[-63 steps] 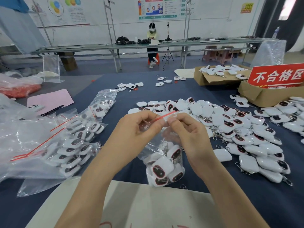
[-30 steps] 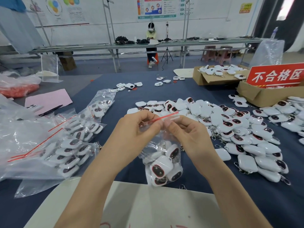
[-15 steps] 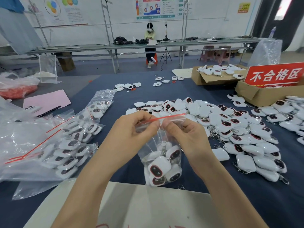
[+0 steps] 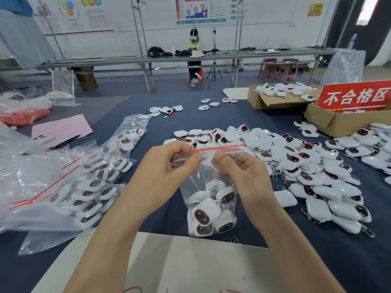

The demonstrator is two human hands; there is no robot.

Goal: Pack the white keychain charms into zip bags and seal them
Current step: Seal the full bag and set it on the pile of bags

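- Two hands hold one zip bag (image 4: 208,187) up over the dark blue table (image 4: 165,127), in the middle of the view.
- Left hand (image 4: 169,163): thumb and fingers are closed on the bag's top edge, pinching it at the left end of the red strip (image 4: 220,148).
- Right hand (image 4: 243,168): closed in the same way on the top edge just right of the left hand; the two thumbs nearly meet.
- Red strip: it runs roughly level from the left hand's fingertips out past the right hand. Whether the seal is fully pressed shut, I cannot tell.
- Several white charms (image 4: 208,214) with dark red-rimmed faces sit bunched at the bottom of the bag, their metal key rings lying among them (an exact count is hard, since they overlap).
- Bag bottom hangs just above the near table edge, where a pale board (image 4: 190,263) lies under the forearms.
- Loose charms (image 4: 306,168) lie in a broad heap to the right of the hands and beyond them, some face up, some face down.
- Filled bags (image 4: 88,187) with red strips lie in a pile to the left, with charms visible through the plastic.
- Two cardboard boxes stand at the far right: one open box (image 4: 262,100) holds more charms, and the nearer box (image 4: 338,121) carries a red sign (image 4: 355,96) with white characters.
- Pink sheet (image 4: 61,127) lies at the far left with a pen (image 4: 65,142) just beside it.
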